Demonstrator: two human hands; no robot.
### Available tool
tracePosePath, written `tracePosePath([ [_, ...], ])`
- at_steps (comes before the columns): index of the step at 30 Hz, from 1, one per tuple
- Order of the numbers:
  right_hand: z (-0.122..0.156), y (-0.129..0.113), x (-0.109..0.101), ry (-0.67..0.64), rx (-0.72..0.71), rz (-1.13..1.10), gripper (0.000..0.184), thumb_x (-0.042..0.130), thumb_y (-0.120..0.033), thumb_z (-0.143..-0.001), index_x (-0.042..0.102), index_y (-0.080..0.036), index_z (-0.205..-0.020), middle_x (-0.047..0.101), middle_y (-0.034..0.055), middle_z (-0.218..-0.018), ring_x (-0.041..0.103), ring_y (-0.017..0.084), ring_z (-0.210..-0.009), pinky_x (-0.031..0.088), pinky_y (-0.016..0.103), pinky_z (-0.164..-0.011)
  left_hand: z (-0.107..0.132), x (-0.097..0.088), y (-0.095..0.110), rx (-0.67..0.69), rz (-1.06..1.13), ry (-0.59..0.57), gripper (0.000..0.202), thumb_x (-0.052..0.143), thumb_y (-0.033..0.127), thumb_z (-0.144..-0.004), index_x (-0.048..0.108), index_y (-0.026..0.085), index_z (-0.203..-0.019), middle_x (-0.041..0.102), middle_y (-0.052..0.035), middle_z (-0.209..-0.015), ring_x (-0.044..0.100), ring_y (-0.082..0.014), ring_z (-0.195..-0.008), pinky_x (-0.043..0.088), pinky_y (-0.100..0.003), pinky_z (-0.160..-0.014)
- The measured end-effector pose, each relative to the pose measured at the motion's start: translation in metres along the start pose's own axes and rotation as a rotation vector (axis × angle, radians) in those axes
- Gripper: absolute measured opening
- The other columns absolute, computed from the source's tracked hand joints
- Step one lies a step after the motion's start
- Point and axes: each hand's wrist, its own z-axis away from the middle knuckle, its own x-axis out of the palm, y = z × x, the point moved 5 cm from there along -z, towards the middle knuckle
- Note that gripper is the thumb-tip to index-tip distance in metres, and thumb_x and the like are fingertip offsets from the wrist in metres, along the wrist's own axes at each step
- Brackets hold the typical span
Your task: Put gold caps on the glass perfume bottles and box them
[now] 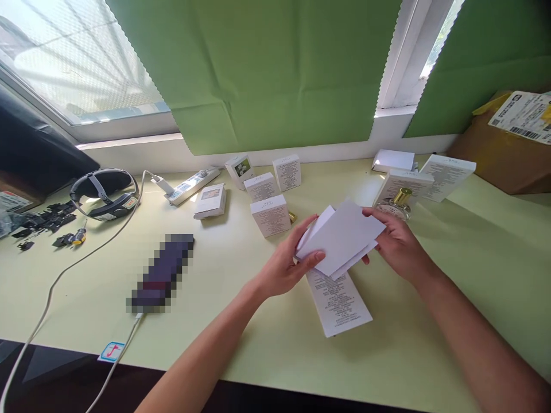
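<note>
Both hands hold a folded piece of plain white card (340, 238) above the table. My left hand (293, 261) is closed on its left edge, thumb on top and the other fingers mostly behind it. At the right corner, my right hand (398, 238) pinches the card, with some fingertips hidden underneath. Below the card lies a white box with printed text (338, 307); its far end is covered. Just beyond my right hand stands a glass perfume bottle (398, 206) with a gold cap, partly hidden by the hand.
Several small white boxes (270, 217) stand at the back middle, with larger boxes (447, 175) at the back right. A power strip (191, 186), a headset (107, 195) and a pixelated dark phone-like object (163, 275) with a cable are left. A cardboard carton (486, 152) sits far right.
</note>
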Motion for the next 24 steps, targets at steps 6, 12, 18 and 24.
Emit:
tracePosePath([
  [6, 0.002, 0.002, 0.004, -0.200, 0.035, -0.146, 0.044, 0.054, -0.057, -0.089, 0.058, -0.030, -0.123, 0.065, 0.0070, -0.108, 0.064, 0.022, -0.082, 0.054, 0.031, -0.051, 0.002, 0.001, -0.003, -0.041, 0.132, 0.017, 0.064, 0.038, 0.046, -0.100, 0.003, 0.037, -0.152, 0.033, -0.0096, -0.149, 0.050, -0.0208, -0.113, 0.053, -0.030, -0.083],
  [12, 0.007, 0.009, 0.021, -0.308, 0.028, -0.113, 0.036, 0.071, -0.042, -0.082, 0.061, -0.030, -0.115, 0.065, 0.0021, -0.091, 0.063, 0.019, -0.075, 0.053, 0.031, -0.057, 0.004, 0.005, -0.001, -0.106, 0.204, -0.030, 0.063, 0.035, 0.048, -0.100, -0.002, 0.043, -0.151, 0.038, -0.0083, -0.145, 0.054, -0.0176, -0.098, 0.053, -0.032, -0.079],
  [18, 0.010, 0.015, 0.024, -0.333, 0.071, -0.230, 0.066, 0.081, -0.047, -0.069, 0.054, -0.035, -0.128, 0.066, 0.0026, -0.100, 0.066, 0.022, -0.083, 0.057, 0.034, -0.060, 0.004, 0.006, 0.001, -0.030, 0.255, -0.024, 0.066, 0.046, 0.045, -0.097, 0.009, 0.039, -0.152, 0.029, -0.0078, -0.155, 0.048, -0.0265, -0.126, 0.053, -0.036, -0.090],
  [24, 0.007, 0.021, 0.027, -0.352, 0.031, -0.239, 0.073, 0.083, -0.056, -0.062, 0.055, -0.032, -0.125, 0.067, 0.0033, -0.090, 0.064, 0.018, -0.066, 0.053, 0.030, -0.048, 0.008, 0.014, 0.005, -0.004, 0.270, -0.103, 0.080, 0.057, 0.047, -0.091, 0.008, 0.037, -0.154, 0.033, -0.0088, -0.155, 0.045, -0.0337, -0.131, 0.054, -0.043, -0.091],
])
